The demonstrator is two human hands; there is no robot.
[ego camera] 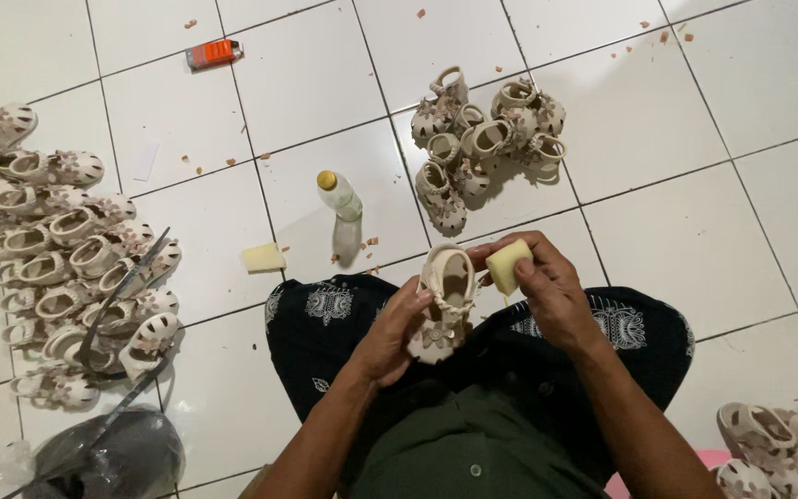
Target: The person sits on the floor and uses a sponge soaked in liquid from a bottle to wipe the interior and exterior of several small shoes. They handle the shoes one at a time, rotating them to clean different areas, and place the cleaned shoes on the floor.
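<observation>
A small cream shoe (442, 300) is gripped in the left hand (390, 337) over the lap, just below the middle of the view, while a yellow block (508, 265) is pinched in the right hand (551, 291), touching the shoe's rim at its 2 o'clock. A heap of shoes (482, 139) is seen on the floor (658, 185) at 12 o'clock, a plastic bottle (339, 194) at 10 o'clock, and rows of shoes (66, 259) at 9 o'clock.

— How are your hands set?
— Your left hand (390, 337) is cupped, fingers curled inward, forearm angling up from below.
— And the other?
— Your right hand (547, 286) is raised just beside it, fingertips pinched together, wrist bent.
</observation>
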